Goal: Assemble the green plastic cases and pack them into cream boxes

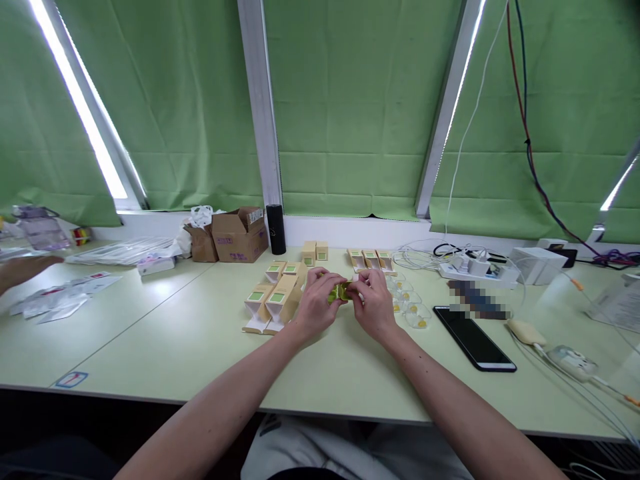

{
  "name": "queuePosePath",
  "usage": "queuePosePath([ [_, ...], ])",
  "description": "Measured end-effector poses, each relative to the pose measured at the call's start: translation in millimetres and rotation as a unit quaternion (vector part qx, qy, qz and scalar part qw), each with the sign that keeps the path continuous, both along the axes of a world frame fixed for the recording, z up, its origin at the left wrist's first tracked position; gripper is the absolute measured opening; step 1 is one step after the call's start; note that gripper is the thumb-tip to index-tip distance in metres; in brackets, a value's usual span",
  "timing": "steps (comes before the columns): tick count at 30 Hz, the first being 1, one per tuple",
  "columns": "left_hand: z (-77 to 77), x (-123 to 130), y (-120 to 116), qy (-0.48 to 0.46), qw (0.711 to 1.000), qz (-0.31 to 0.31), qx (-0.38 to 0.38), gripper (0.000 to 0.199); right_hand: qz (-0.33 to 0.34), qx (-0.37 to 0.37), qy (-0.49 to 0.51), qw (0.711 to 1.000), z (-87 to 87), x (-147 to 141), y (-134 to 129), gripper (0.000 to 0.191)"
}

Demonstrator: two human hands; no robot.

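Both hands meet over the middle of the table, holding a small green piece [340,291] between them. My left hand [319,301] pinches its left side, and my right hand [373,303] grips its right side with fingertips and thumb. The fingers hide part of its shape. Just left of my left hand stand several tan boxes [283,298] with green labels and open white-lined flaps. Beside my right hand lie several clear round plastic pieces [413,310] with yellow centres.
Farther back are two tan boxes [315,252], more open boxes [371,259], a black cylinder [275,229] and a cardboard carton [240,237]. On the right lie a phone [474,338], a power strip [479,270] and cables. Another person's hand [27,270] is at far left near plastic packets [63,297].
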State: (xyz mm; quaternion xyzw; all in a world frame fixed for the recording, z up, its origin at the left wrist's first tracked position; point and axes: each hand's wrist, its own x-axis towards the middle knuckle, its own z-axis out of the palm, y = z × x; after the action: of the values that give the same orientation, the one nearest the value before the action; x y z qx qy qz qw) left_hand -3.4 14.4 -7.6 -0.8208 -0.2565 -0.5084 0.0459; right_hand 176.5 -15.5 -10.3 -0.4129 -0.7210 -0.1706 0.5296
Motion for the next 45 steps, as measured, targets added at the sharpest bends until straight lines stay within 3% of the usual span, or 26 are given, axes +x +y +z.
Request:
queuePosePath([
  [45, 2.2, -2.3, -0.1, -0.003, 0.999, 0.036, -0.024, 0.034, 0.013, 0.000, -0.003, 1.000, 0.5, -2.6, -2.7, 0.018],
])
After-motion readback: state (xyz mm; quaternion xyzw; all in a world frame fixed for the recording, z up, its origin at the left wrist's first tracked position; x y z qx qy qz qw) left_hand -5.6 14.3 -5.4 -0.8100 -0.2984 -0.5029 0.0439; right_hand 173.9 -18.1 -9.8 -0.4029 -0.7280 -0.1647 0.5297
